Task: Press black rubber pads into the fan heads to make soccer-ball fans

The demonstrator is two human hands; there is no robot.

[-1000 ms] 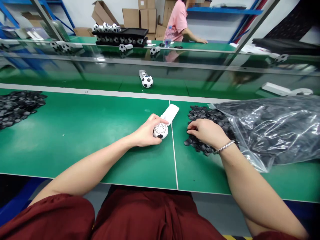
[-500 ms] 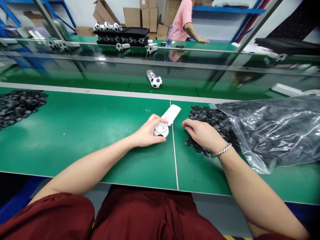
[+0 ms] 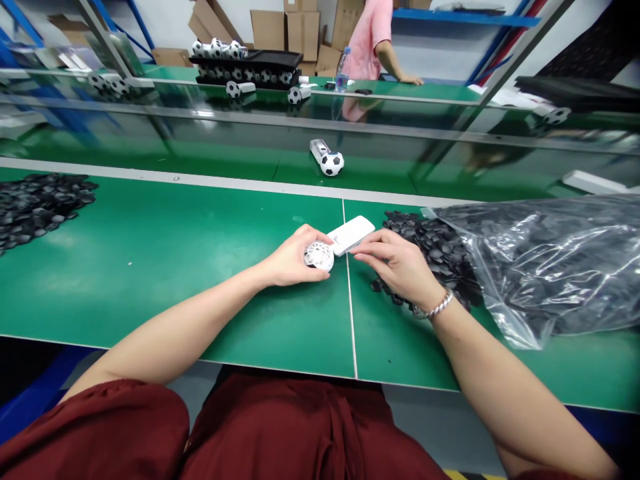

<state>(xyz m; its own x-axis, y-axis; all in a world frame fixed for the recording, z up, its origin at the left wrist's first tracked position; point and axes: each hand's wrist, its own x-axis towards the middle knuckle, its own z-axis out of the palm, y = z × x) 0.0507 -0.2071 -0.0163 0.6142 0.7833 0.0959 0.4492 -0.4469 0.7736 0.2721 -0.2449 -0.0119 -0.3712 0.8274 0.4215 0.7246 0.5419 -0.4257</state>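
Note:
My left hand curls round the slotted round head of a white handheld fan, thumb below and fingers above. The fan's flat handle points up and to the right, across the seam in the green table. Just beside the lower edge of that handle, my right hand has its thumb and fingertips pinched together. What they hold, if anything, is too small to make out. Beneath and behind the right hand lies a pile of small black pieces.
A clear plastic bag of dark pieces lies at right; another black pile is at far left. A football-patterned fan lies on the conveyor ahead. Beyond are black trays, a bottle and a person in pink.
My right hand has moved left from above the black pile to the handle. The held fan has turned, its handle lying flatter to the right. The fan on the conveyor has shifted right.

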